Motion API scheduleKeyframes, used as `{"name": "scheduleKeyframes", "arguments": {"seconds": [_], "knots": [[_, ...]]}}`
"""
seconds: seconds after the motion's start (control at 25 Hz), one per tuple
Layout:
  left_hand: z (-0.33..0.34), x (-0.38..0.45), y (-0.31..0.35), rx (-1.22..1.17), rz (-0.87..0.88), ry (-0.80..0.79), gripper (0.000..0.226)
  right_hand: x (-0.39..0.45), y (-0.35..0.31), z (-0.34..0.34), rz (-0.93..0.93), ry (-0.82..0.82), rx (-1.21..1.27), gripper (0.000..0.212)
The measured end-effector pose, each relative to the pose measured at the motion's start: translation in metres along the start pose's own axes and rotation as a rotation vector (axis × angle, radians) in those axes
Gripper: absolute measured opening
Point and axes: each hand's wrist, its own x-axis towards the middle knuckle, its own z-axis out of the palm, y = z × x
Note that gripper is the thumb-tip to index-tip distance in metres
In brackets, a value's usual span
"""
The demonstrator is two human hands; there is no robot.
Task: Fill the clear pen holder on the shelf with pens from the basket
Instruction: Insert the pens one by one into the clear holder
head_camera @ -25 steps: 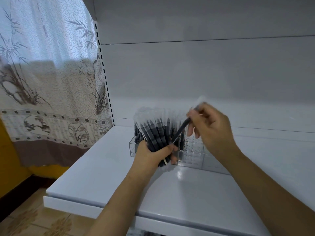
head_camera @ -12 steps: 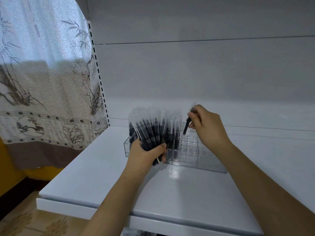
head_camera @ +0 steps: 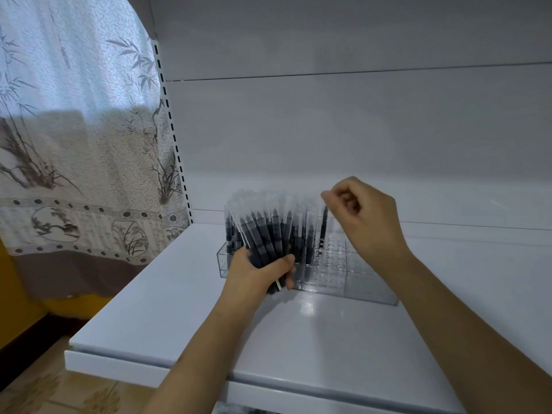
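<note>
Left hand (head_camera: 263,271) is wrapped tight around a fat bundle of pens (head_camera: 263,234), fingers curled round the lower barrels, thumb across the front, the clear caps fanning out above the fist. Just past that fist, on the far side and touching the white shelf (head_camera: 298,330), sits the clear pen holder (head_camera: 343,273); its slots behind and beside the fist are already packed with upright pens, while the rows running off to the right of it stand bare. Right hand (head_camera: 361,216) hovers above those bare rows, fingers curled in with thumb and forefinger close together, and directly below its fingertips one single pen (head_camera: 324,227) stands upright in a slot. Whether the fingertips are pinching that cap or have just let go, I cannot tell; the hand is blurred. Here's the danger, as I read it: if that pen isn't seated to the bottom of its slot, a lifting hand could drag it out or tip it into its neighbours. The bigger worry is the bundle. It's a lot of slick barrels in one fist, splayed wide at the top, and any loosening could let the lower ones slide out below the palm and scatter across the shelf. The holder looks light too, so a nudge from either wrist might shove it. The basket is out of view.
</note>
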Motion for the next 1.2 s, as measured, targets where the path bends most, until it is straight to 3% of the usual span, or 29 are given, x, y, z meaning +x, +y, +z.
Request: {"name": "scheduleKeyframes", "arguments": {"seconds": [0.16, 0.36, 0.52, 0.6, 0.88, 1.2], "knots": [[0.0, -0.001, 0.001, -0.048, 0.01, -0.037, 0.01, -0.011, -0.019, 0.013, -0.204, -0.202, 0.033, 0.022], [0.002, 0.001, -0.001, -0.091, 0.01, -0.049, 0.013, -0.013, -0.015, 0.015, -0.048, -0.197, 0.232, 0.011], [0.001, 0.002, -0.005, -0.087, -0.011, -0.027, 0.009, 0.003, -0.011, -0.005, 0.17, 0.183, 0.582, 0.009], [0.0, 0.003, -0.006, -0.075, -0.017, -0.006, 0.008, 0.007, -0.002, -0.011, 0.18, 0.292, 0.42, 0.009], [-0.002, 0.004, -0.008, -0.07, -0.028, 0.013, 0.008, 0.003, 0.013, 0.006, 0.163, 0.044, 0.123, 0.011], [-0.001, 0.004, -0.009, -0.067, -0.028, 0.01, 0.008, 0.005, 0.021, 0.008, 0.117, 0.022, 0.029, 0.009]]}}
